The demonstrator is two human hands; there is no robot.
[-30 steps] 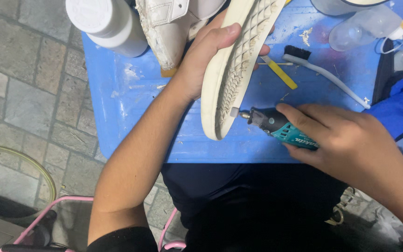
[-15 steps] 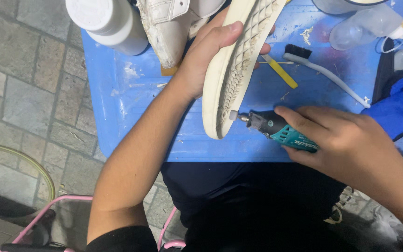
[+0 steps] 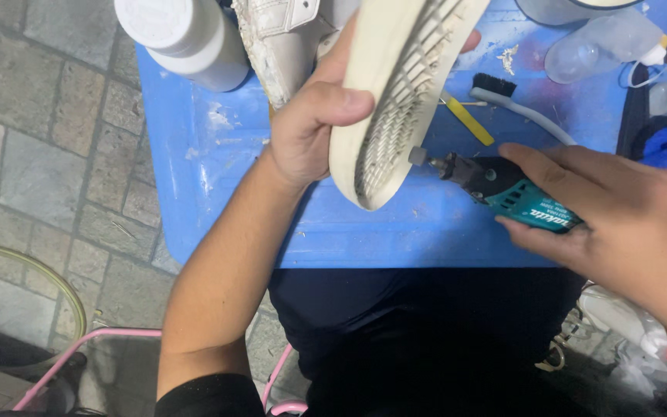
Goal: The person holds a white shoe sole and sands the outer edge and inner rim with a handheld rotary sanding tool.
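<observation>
My left hand [image 3: 314, 123] grips a cream shoe sole [image 3: 399, 93] by its edge and holds it tilted, tread side to the right, above a blue table [image 3: 218, 201]. My right hand [image 3: 627, 224] holds a teal and black rotary tool [image 3: 507, 191] like a pen. The tool's small grey tip touches the sole's edge near its lower end. A white shoe upper [image 3: 283, 38] lies behind my left hand, partly hidden.
A white plastic jar [image 3: 183, 35] stands at the table's back left. A black-bristled brush with a white handle [image 3: 519, 104], a yellow stick [image 3: 466, 120] and a clear squeeze bottle [image 3: 600, 46] lie at the back right. Stone floor and a pink stool frame [image 3: 102, 340] are on the left.
The sole and both hands sit slightly higher in view. The tool tip stays against the sole's lower edge, shifted a little along it.
</observation>
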